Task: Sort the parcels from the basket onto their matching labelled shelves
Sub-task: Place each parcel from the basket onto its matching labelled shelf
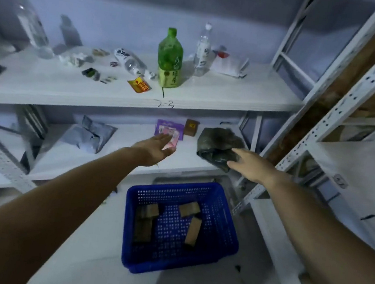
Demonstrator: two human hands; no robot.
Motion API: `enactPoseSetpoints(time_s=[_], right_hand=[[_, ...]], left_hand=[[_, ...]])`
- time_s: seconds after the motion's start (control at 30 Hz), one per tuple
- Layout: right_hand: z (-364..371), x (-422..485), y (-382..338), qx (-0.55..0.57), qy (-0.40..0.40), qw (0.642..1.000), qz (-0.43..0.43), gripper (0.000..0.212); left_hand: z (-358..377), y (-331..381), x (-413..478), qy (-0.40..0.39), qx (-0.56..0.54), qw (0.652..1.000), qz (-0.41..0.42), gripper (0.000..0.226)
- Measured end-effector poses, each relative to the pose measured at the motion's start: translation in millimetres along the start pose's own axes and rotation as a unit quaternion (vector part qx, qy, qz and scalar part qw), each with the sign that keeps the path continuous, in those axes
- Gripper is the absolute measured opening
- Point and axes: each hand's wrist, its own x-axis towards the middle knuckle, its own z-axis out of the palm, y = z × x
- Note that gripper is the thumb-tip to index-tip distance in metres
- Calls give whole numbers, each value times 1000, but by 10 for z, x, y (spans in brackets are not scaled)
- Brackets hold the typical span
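Nearest, two bare forearms stretched forward from the lower corners. Between them, on the floor, blue basket [223, 207], open-topped, with four brown parcels inside: one [149, 210] at the back left, one [189, 209] at the back right, a long pale one [193, 231] on the right, a darker one [142, 229] along the left wall. Beyond the basket, lower shelf [112, 165] of the white rack. Left hand [157, 146] over that shelf, palm down, fingers straight and close together, gripping nothing; fingertips at the near edge of a pink packet [173, 140], contact not clear. Just behind the pink packet and partly covered by it, purple packet [169, 125]. Right of those, small brown box [191, 128] upright at the back. Right hand [247, 164] flat and spread, fingers relaxed, holding nothing, fingertips at the near corner of a dark green bagged parcel [217, 142]; seems to touch it. Well to the left on the same shelf, crumpled grey mailer bag [88, 135]. Above, upper shelf [211, 93], "2-3" handwritten on its front edge. On it: green bottle [169, 59] upright, clear bottle [202, 49] upright behind and to its right, another clear bottle [130, 61] lying on its side to the left, red and yellow sachet [139, 85] near the front. At right, second white rack [352, 197], close beside the first
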Motion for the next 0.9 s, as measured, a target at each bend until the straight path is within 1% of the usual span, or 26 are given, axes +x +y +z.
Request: enactPoseSetpoints(time_s=[0.13, 0.2, 0.3, 0.37, 0.4, 0.53, 0.6, 0.67, 0.73, 0.83, 0.9], right_hand=[[398, 317, -46, 27, -48, 998, 14, 61], [642, 437, 14, 49, -75, 996, 19, 54], [1105, 649, 216, 101, -126, 986, 39, 46], [1489, 769, 375, 142, -154, 976, 66, 50], [1725, 844, 479, 150, -161, 972, 84, 52], [2863, 1126, 940, 149, -197, 958, 148, 45], [3465, 1295, 1235, 155, -213, 952, 155, 46], [3954, 1495, 1542, 158, -198, 955, 153, 47], [4516, 1702, 1895, 153, -191, 956, 163, 52], [5102, 1929, 2274, 104, -216, 956, 169, 61], [5510, 2125, 2547, 73, -244, 951, 177, 61]], left_hand=[[251, -211, 232, -43, -9, 999, -16, 64], [442, -280, 319, -67, -21, 997, -16, 63], [868, -422, 485, -111, -65, 991, -30, 62], [1230, -525, 568, -134, -87, 986, -42, 61], [1461, -576, 628, -148, -94, 984, -45, 60], [2558, -834, 963, -204, -128, 969, -51, 55], [3228, -984, 1199, -238, -117, 963, -48, 61], [3789, -1082, 1478, -267, -89, 957, -71, 70], [4423, -1135, 1805, -293, -99, 946, -97, 77], [5161, -1117, 2228, -292, -131, 937, -138, 84], [5741, -1103, 2571, -277, -134, 936, -168, 92]])
